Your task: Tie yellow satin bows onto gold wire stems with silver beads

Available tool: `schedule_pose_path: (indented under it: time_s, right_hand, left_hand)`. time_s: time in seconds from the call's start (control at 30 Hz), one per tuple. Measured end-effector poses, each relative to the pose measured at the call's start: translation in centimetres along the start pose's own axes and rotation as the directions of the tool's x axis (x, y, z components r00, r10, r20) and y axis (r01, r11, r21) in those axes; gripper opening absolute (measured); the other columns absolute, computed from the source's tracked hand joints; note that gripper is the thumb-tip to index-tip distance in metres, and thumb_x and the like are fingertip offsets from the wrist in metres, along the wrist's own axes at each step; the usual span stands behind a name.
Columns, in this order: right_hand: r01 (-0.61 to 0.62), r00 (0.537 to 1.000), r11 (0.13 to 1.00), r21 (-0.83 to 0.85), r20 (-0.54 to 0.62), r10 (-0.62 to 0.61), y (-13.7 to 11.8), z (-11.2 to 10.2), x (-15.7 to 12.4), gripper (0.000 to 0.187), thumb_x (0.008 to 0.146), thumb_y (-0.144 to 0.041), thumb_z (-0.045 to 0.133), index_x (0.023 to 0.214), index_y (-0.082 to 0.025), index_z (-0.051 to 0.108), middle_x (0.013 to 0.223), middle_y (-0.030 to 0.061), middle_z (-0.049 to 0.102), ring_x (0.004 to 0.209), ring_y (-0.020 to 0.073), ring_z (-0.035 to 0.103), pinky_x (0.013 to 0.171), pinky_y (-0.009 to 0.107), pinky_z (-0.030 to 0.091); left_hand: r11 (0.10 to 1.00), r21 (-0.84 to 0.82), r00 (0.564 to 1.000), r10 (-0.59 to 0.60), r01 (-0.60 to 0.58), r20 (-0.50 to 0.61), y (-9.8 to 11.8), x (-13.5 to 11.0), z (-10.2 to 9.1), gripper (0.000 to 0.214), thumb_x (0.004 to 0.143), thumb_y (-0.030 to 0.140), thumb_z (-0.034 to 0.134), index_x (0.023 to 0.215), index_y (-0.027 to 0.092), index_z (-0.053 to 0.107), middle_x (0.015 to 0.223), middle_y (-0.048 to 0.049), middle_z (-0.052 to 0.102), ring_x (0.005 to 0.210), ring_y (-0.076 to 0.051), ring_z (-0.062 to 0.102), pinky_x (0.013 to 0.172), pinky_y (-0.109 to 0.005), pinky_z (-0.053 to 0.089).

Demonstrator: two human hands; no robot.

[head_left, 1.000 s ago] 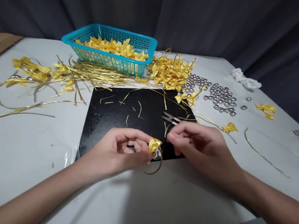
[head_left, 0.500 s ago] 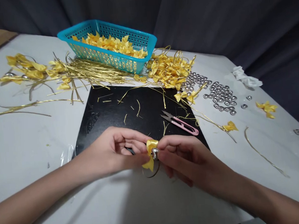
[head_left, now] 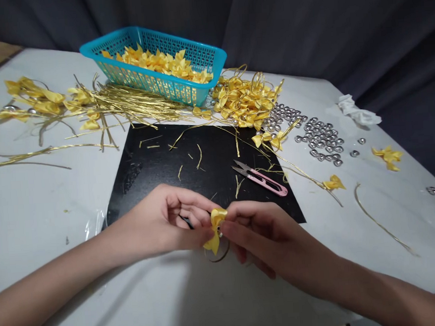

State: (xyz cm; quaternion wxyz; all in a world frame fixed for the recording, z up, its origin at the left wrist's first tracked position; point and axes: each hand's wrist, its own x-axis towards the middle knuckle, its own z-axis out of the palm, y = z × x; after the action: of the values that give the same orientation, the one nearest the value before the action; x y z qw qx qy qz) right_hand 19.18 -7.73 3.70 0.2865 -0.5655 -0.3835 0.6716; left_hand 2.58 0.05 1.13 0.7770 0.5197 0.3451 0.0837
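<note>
Between my two hands, near the front edge of the black board (head_left: 158, 162), is a yellow ribbon bow (head_left: 216, 237). My left hand (head_left: 177, 220) pinches its left side between thumb and fingers. From the other side, my right hand (head_left: 261, 229) is closed at the bow's middle, thumb and forefinger pressed on a small silver bead (head_left: 219, 230) that is mostly covered. A loop of gold cord (head_left: 221, 258) hangs below the bow. Pink-handled thread snips (head_left: 261, 179) lie on the board beyond my right hand.
A blue basket (head_left: 156, 83) of yellow bows stands at the back. Gold cords (head_left: 139, 104) lie before it, with a pile of corded bows (head_left: 246, 101) to its right. Silver beads (head_left: 322, 138) are scattered farther right, near a white cloth band (head_left: 357, 111). Cord scraps dot the board.
The bow has shifted slightly left and down in view. My right thumb and forefinger have moved over the silver bead, which shows less than before.
</note>
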Motion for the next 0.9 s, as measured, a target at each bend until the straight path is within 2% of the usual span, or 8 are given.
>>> schedule_pose_path:
  time_s: [0.17, 0.3, 0.4, 0.5, 0.57, 0.73, 0.9]
  right_hand:
    - [-0.007, 0.999, 0.999, -0.040, 0.036, 0.008, -0.4, 0.0, -0.2, 0.020, 0.084, -0.024, 0.057, 0.066, -0.015, 0.054, 0.052, -0.0075, 0.046, 0.035, -0.0004, 0.034, 0.031, 0.014, 0.021]
    - [0.050, 0.998, 0.997, -0.063, 0.039, -0.048, -0.4, 0.1, -0.5, 0.022, 0.085, -0.024, 0.054, 0.066, -0.015, 0.053, 0.051, -0.0071, 0.044, 0.038, 0.0007, 0.033, 0.033, 0.014, 0.021]
    - [0.123, 0.991, 0.988, -0.089, -0.047, -0.127, 0.1, -0.1, -0.4, 0.031, 0.088, -0.036, 0.048, 0.066, -0.015, 0.050, 0.053, -0.0059, 0.042, 0.041, 0.0015, 0.030, 0.035, 0.015, 0.019]
    - [0.161, 0.973, 0.985, -0.054, -0.159, -0.168, 0.5, -0.4, 0.0, 0.027, 0.085, -0.046, 0.052, 0.088, -0.019, 0.052, 0.060, -0.0072, 0.043, 0.041, 0.0016, 0.030, 0.036, 0.015, 0.021]
    - [0.127, 0.983, 0.991, -0.040, -0.131, -0.131, 0.5, -0.6, 0.2, 0.030, 0.084, -0.047, 0.054, 0.099, -0.022, 0.051, 0.063, -0.0074, 0.044, 0.041, 0.0020, 0.033, 0.036, 0.014, 0.025]
    - [0.007, 1.000, 0.996, -0.094, 0.028, -0.004, 0.4, -0.8, 0.3, 0.030, 0.085, -0.047, 0.051, 0.076, -0.018, 0.052, 0.048, -0.0079, 0.035, 0.040, 0.0040, 0.030, 0.037, 0.014, 0.028]
    - [0.013, 1.000, 0.994, -0.109, 0.010, -0.012, 0.6, -1.0, 0.3, 0.025, 0.086, -0.042, 0.051, 0.077, -0.019, 0.051, 0.049, -0.0080, 0.037, 0.039, 0.0034, 0.030, 0.036, 0.013, 0.026]
  left_hand:
    - [0.992, -0.114, 0.995, -0.046, 0.056, 0.085, 0.2, -0.1, -0.7, 0.018, 0.065, 0.012, 0.073, 0.082, 0.019, 0.075, 0.061, 0.0026, 0.066, 0.046, -0.003, 0.049, 0.047, -0.011, 0.039]
    - [0.983, -0.161, 0.984, -0.055, 0.083, 0.168, 0.3, -0.1, -1.4, 0.019, 0.066, 0.014, 0.074, 0.084, 0.020, 0.075, 0.068, -0.0003, 0.071, 0.055, -0.007, 0.060, 0.052, -0.012, 0.045]
    - [0.980, -0.186, 0.983, -0.044, 0.077, 0.177, 0.5, -0.2, -1.5, 0.020, 0.067, 0.013, 0.072, 0.085, 0.020, 0.075, 0.068, 0.0002, 0.069, 0.056, -0.007, 0.060, 0.053, -0.012, 0.046]
    - [0.978, -0.196, 0.985, -0.032, 0.066, 0.171, 0.8, -0.2, -1.3, 0.023, 0.064, 0.008, 0.071, 0.084, 0.020, 0.075, 0.068, 0.0017, 0.069, 0.057, -0.006, 0.059, 0.053, -0.011, 0.045]
    - [0.982, -0.179, 0.985, -0.035, 0.065, 0.171, 1.0, -0.3, -1.2, 0.024, 0.066, 0.006, 0.069, 0.084, 0.020, 0.074, 0.069, 0.0022, 0.068, 0.057, -0.006, 0.059, 0.053, -0.011, 0.045]
    - [0.990, -0.132, 0.991, -0.033, 0.051, 0.133, 1.1, -0.3, -1.2, 0.018, 0.074, 0.012, 0.064, 0.088, 0.018, 0.072, 0.067, 0.0001, 0.067, 0.052, -0.006, 0.055, 0.049, -0.011, 0.044]
    - [0.994, -0.110, 0.991, -0.012, 0.028, 0.137, 0.9, -0.2, -1.3, 0.018, 0.074, 0.019, 0.067, 0.092, 0.018, 0.071, 0.067, 0.0006, 0.065, 0.054, -0.006, 0.055, 0.051, -0.012, 0.044]
